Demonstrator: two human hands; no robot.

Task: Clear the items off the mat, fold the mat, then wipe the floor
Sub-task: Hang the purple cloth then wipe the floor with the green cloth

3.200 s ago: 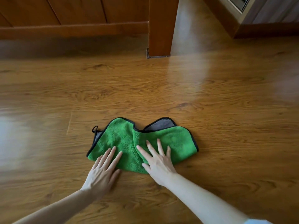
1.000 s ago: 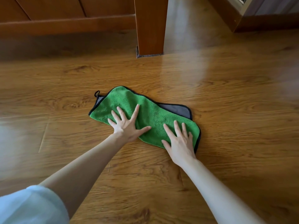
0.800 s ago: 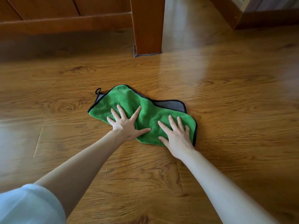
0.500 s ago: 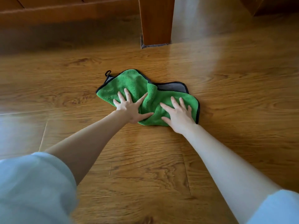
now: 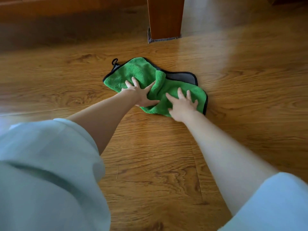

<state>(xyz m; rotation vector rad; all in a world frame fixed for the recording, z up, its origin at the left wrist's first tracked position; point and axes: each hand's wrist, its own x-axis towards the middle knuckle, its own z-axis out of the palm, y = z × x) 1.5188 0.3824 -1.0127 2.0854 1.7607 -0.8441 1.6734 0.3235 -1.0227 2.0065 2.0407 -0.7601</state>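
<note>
a: what is the floor (image 5: 241,90) made of?
b: wood planks with brown swirly grain. it is smooth and shiny, with pale light glinting on it.
a: and the cloth (image 5: 141,70)?
b: soft, fuzzy green cloth, matt. its other side is smooth grey, with a thin black edge.
a: the post (image 5: 164,17)?
b: smooth, red-brown wood.
a: the sleeves (image 5: 50,172)?
b: pale, plain soft fabric.

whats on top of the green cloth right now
Both hands press flat on the cloth: left hand near its middle, right hand on its near right part. A raised fold bunches between them. The floor under the cloth is covered, so its state there is unseen.
</note>
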